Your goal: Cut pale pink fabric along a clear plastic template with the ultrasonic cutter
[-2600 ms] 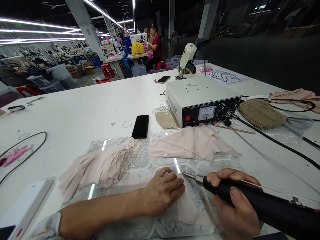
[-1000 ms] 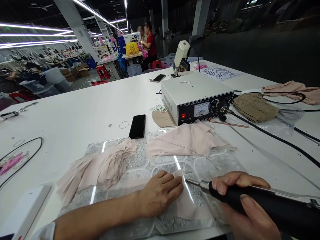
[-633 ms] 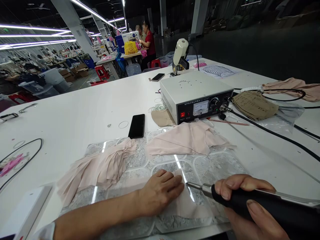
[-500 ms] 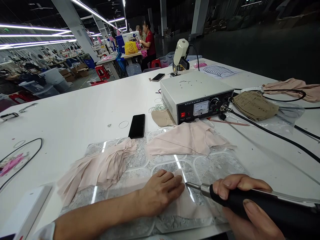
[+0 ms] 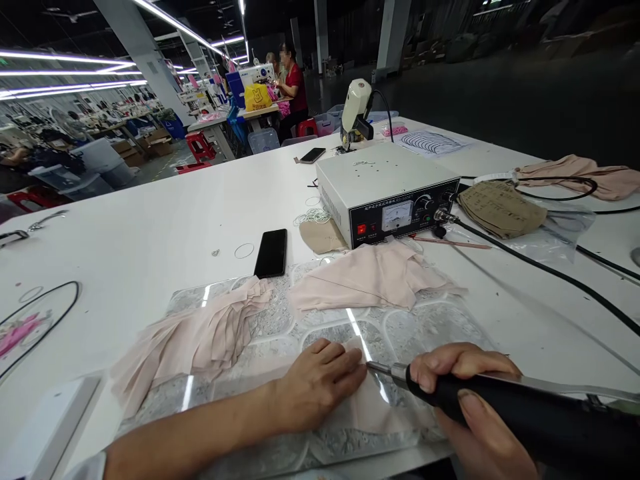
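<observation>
My left hand (image 5: pixel 323 383) presses down with curled, closed fingers on a thin, pale pink fabric piece (image 5: pixel 373 407) on a clear, grey-patterned mat (image 5: pixel 435 330). In my right hand (image 5: pixel 465 387) is a black handheld ultrasonic tool (image 5: pixel 530 420). Its slim metal tip points left and sits right beside my left fingertips, over the fabric. Whether the tip touches the cloth, I cannot tell. A fanned stack of pink fabric pieces (image 5: pixel 200 340) lies left on the mat. Another pink fabric pile (image 5: pixel 360 277) lies at its back edge.
Behind the mat stands a control box (image 5: pixel 395 187) with a meter; a black cable (image 5: pixel 540 263) runs from it to the right. A phone (image 5: pixel 271 253) lies by the mat. Brown fabric pieces (image 5: pixel 500 208) are at right, a white box (image 5: pixel 53 423) at left. People work farther back.
My right hand and the tool have shifted slightly left, with the tip still beside my left fingertips. My left hand stays on the fabric. The whole view has shifted a little.
</observation>
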Demonstrator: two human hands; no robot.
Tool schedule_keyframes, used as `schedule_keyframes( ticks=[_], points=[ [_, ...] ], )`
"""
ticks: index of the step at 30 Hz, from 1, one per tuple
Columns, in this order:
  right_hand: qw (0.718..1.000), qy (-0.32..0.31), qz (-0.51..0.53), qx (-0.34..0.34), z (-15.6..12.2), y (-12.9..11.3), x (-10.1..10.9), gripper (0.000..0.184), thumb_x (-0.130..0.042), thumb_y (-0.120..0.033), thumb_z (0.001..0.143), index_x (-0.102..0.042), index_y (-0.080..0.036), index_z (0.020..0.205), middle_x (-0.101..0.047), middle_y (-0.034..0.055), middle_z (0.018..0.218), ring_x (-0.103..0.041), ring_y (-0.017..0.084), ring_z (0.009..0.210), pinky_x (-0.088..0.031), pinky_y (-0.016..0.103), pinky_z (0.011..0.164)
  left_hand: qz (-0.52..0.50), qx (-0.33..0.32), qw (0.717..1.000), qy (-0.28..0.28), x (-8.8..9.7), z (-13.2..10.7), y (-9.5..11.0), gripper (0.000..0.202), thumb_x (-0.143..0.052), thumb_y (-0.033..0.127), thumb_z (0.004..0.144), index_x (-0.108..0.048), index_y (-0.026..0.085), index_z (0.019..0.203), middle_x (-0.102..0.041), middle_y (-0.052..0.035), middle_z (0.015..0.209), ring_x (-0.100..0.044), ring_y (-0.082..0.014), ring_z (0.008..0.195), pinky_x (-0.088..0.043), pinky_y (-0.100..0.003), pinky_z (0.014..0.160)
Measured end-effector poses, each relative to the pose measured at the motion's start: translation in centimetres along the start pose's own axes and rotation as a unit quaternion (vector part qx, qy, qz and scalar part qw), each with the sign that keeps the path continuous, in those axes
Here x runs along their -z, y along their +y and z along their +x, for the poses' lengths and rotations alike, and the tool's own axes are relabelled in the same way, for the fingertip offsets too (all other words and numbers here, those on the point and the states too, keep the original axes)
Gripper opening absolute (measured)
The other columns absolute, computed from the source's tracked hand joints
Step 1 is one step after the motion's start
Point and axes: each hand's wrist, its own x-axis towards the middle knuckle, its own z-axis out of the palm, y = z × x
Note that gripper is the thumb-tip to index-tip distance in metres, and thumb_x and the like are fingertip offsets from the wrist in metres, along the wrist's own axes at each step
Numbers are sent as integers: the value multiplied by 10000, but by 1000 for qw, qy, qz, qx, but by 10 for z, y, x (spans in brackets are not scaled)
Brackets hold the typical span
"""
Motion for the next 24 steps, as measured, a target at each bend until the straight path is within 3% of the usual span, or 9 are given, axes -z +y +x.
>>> schedule_keyframes(
  ticks=[4,15,24],
  points=[
    [998,37,39,-25,-7,-4,6,94,-636,-297,845,-584,-235,797,-568,3,711,-558,125,542,-565,317,544,-4,9,1000,-3,-2,-4,1,268,-384,123,996,-550,73,1201,-619,-157,1202,-532,-199,889,-434,-339,752],
    [990,59,117,-52,-24,0,14,72,-598,-305,857,-614,-236,843,-540,4,729,-547,122,537,-534,315,504,-13,37,999,-24,5,-3,6,184,-474,226,996,-589,154,1120,-594,-137,1252,-538,-204,942,-458,-334,782],
    [988,41,138,-49,-26,0,16,81,-595,-311,864,-616,-233,870,-538,-1,749,-549,109,525,-528,306,510,-23,38,998,-48,12,-2,8,218,-486,280,998,-591,175,1158,-573,-135,1284,-528,-227,961,-471,-360,788]
  ],
)
